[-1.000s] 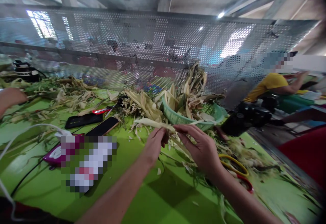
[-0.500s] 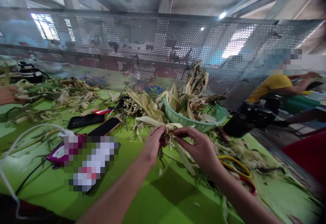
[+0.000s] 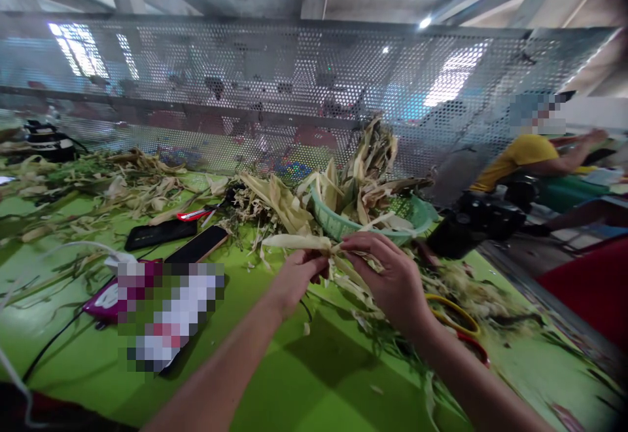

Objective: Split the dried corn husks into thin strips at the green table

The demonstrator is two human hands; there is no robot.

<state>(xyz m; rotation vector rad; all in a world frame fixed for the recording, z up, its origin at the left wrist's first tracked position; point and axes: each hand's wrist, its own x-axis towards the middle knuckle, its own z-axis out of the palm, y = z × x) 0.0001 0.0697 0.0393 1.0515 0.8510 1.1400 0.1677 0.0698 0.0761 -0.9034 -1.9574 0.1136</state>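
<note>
Above the green table point(image 3: 309, 393), a pale dried corn husk point(image 3: 297, 242) is held between both my hands. My left hand point(image 3: 294, 281) pinches it from below, the fingers closed around its middle. My right hand point(image 3: 387, 275) grips the husk's other side with thumb and forefinger near the same spot. Long strips hang down between the hands. Just behind them stands a mint-green plastic basket point(image 3: 338, 222) heaped with dried husks point(image 3: 363, 196). More husks point(image 3: 279, 203) lie against its left side.
Phones point(image 3: 199, 249), a red-handled cutter point(image 3: 193, 214) and a purple power strip point(image 3: 110, 301) with cables lie left. Yellow-and-red-handled scissors point(image 3: 454, 314) rest by my right forearm. A perforated metal screen point(image 3: 235, 91) borders the back. A person in a yellow shirt point(image 3: 520, 157) sits right.
My right hand has shifted up slightly and turned around the husk. My left hand has lowered a little below it. Another person's hand at the far left has left the view.
</note>
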